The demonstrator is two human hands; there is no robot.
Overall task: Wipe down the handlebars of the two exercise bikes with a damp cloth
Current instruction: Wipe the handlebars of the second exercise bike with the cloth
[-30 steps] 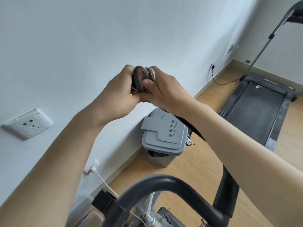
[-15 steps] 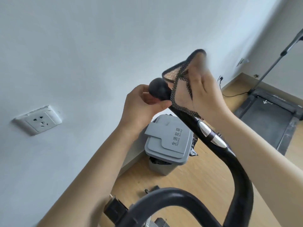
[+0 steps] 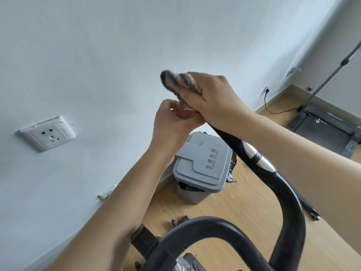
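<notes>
A black exercise-bike handlebar (image 3: 289,192) with silver grip sensors (image 3: 254,153) curves up from the lower right to its tip in front of the wall. My right hand (image 3: 216,98) grips that tip through a dark checked cloth (image 3: 179,85), which covers the bar's end. My left hand (image 3: 172,126) sits just below, its fingers and thumb curled at the bar under the cloth's lower edge. The bar's tip itself is hidden by the cloth and my right hand.
A second black bar loop (image 3: 205,225) crosses the bottom of the view. On the wood floor by the wall stands a grey lidded waste bin (image 3: 203,165). A treadmill (image 3: 324,124) lies at the far right. The white wall has a socket (image 3: 48,133).
Half a second ago the cloth hung loose in my raised right hand and the bar's round tip was bare. Now my right hand has come down and wrapped the cloth over the tip.
</notes>
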